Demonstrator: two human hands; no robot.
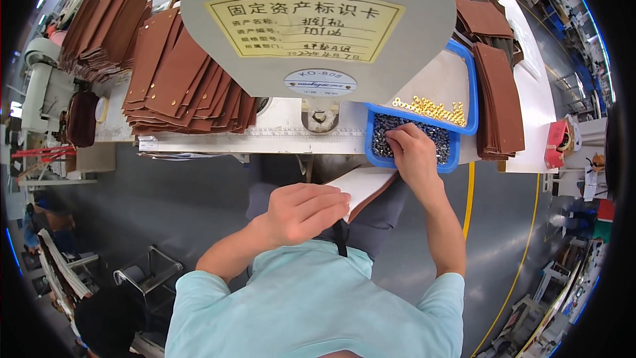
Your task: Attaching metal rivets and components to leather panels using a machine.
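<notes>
My left hand (306,213) is closed round a leather piece (368,185), pale side up with a brown edge showing, held over my lap in front of the bench edge. Over a small blue tray (453,159) of dark silvery metal fasteners (424,134), my right hand (414,152) pinches thumb and fingers together; what is between them is too small to make out. Right behind it, a larger blue tray (472,79) holds small gold-coloured metal fasteners (434,111) along its near side.
A grey machine head (318,40) with a yellow label stands over the bench, above a round metal seat (320,118). Brown leather pieces with gold studs (179,86) pile at the left, more (106,26) behind them. Another leather stack (497,103) lies right of the trays.
</notes>
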